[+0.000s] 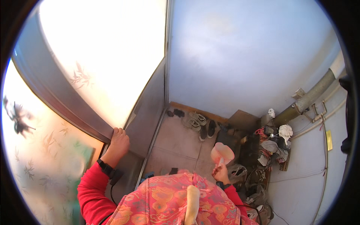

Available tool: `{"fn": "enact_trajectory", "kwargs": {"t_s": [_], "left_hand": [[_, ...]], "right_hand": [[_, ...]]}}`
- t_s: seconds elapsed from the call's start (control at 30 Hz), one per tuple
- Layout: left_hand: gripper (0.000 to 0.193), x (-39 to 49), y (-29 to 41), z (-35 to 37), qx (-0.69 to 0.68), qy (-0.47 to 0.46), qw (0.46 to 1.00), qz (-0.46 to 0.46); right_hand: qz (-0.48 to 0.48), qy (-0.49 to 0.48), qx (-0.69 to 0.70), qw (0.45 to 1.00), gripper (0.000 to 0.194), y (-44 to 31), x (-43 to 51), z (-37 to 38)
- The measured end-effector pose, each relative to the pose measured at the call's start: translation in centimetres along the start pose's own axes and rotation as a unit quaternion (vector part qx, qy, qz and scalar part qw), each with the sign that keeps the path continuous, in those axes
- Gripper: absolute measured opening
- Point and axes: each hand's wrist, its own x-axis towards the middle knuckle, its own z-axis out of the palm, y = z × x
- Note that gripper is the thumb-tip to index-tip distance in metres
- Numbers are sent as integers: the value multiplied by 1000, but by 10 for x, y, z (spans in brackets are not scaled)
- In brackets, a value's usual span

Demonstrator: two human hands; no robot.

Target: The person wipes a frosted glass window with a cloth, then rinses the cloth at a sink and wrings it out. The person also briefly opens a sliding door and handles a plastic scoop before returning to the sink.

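My left hand point(118, 144) rests with its fingers curled over the edge of a sliding door's frame point(92, 121), beside a frosted glass pane point(112, 56). In my right hand point(221, 173) is the handle of a pink plastic dipper point(222, 153), held out over the tiled floor. The inside of the dipper looks pale; whether it holds anything cannot be told. Both wrists carry dark bands, and a red patterned garment point(168, 199) covers my front.
Several shoes point(207, 129) stand by the back wall. Cluttered shelving point(274, 149) with cloths, cords and bags lines the right side, below a thick pipe point(303, 101). A metal floor track point(150, 149) runs along the left. Plastic bags point(237, 171) lie near my right hand.
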Motion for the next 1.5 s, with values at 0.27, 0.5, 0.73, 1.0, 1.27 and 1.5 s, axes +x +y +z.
{"fn": "enact_trajectory", "kwargs": {"t_s": [0.27,0.5,0.73,1.0,1.27,1.5], "left_hand": [[26,-16,16,-13,-60,-18,989,-132],[23,-92,41,-1,-83,-154,933,-314],[32,-184,75,10,-84,-192,851,-482],[63,-127,75,37,-162,24,804,-572],[71,-33,82,39,-237,-12,635,-735],[81,-57,76,68,-326,91,511,-790]], "right_hand": [[49,-28,-92,994,37,-63,115,85],[81,-72,-212,971,38,-101,166,148],[131,-78,-254,955,33,-126,193,151],[156,-37,-265,951,34,-175,218,130],[147,-35,-241,959,32,-218,218,119],[143,-104,-310,934,31,-214,231,156]]}}
